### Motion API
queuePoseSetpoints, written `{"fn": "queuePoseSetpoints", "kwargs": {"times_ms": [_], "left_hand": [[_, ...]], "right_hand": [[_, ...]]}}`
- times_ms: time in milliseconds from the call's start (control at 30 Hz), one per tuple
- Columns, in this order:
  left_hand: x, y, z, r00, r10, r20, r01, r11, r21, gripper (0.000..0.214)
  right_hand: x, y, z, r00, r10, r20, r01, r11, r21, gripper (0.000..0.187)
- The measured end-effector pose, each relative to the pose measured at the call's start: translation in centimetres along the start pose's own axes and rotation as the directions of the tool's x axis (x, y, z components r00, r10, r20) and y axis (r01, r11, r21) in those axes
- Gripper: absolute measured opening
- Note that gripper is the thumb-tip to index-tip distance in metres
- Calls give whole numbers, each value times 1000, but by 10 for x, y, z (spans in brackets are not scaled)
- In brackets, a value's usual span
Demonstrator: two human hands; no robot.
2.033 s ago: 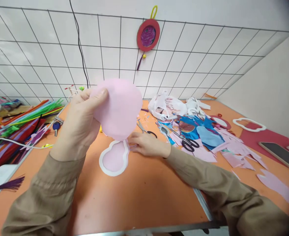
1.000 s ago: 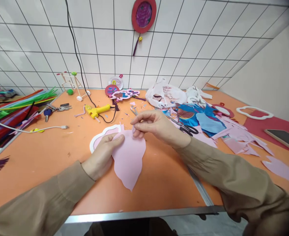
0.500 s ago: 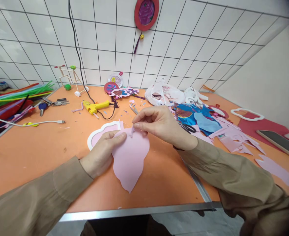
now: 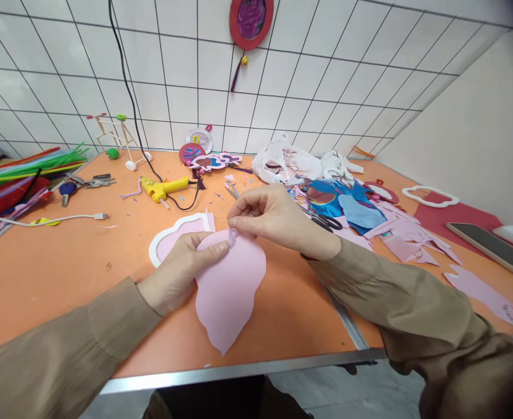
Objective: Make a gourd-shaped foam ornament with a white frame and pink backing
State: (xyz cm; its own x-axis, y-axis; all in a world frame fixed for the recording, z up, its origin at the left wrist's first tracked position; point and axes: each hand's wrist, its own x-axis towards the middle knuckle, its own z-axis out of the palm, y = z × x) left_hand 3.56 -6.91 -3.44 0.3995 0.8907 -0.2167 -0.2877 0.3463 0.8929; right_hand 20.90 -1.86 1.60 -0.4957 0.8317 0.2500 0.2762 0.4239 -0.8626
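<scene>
The pink sheet [image 4: 230, 285], held up high in front of the wearer two seconds ago, now hangs low over the near middle of the table [image 4: 64, 267], its point at six o'clock. Over the last half second the left hand [image 4: 178, 273] has edged its thumb right up to the lilac strip [image 4: 232, 237], which lies against the sheet's top edge at twelve o'clock; that suggests the work has gone from handling the sheet to setting the strip in place. The left grip pinches the sheet, thumb in front, while the right hand [image 4: 278, 221] appears to pinch the strip's upper end between thumb and forefinger. Those fingertips hide that end, so whether it is looped, and what fixes it, if anything, cannot be told. The left fingers behind the sheet are out of sight, and the same hand covers part of the white-rimmed pink shape [image 4: 175, 238] at ten o'clock. The frame's top edge cuts the red-rimmed hanging [image 4: 251, 23]; the right edge crops a dark slab [image 4: 492, 247] at two to three o'clock.
</scene>
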Motion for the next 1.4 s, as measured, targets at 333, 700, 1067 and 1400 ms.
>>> {"fn": "queuePoseSetpoints", "kwargs": {"times_ms": [333,700,1067,1400], "left_hand": [[-1,1,4,996,-46,-75,48,999,16,33],[-3,2,6,993,-57,-99,60,998,24,31],[-2,1,6,992,-19,-126,23,999,31,32],[-5,6,9,982,2,-189,17,995,99,32]], "right_hand": [[-2,-4,4,1000,-8,12,8,1000,10,3],[-3,0,8,999,-49,-13,49,999,-11,6],[-3,2,11,998,-35,-50,34,999,-10,4],[-3,3,12,994,-36,-99,38,999,13,6]]}}
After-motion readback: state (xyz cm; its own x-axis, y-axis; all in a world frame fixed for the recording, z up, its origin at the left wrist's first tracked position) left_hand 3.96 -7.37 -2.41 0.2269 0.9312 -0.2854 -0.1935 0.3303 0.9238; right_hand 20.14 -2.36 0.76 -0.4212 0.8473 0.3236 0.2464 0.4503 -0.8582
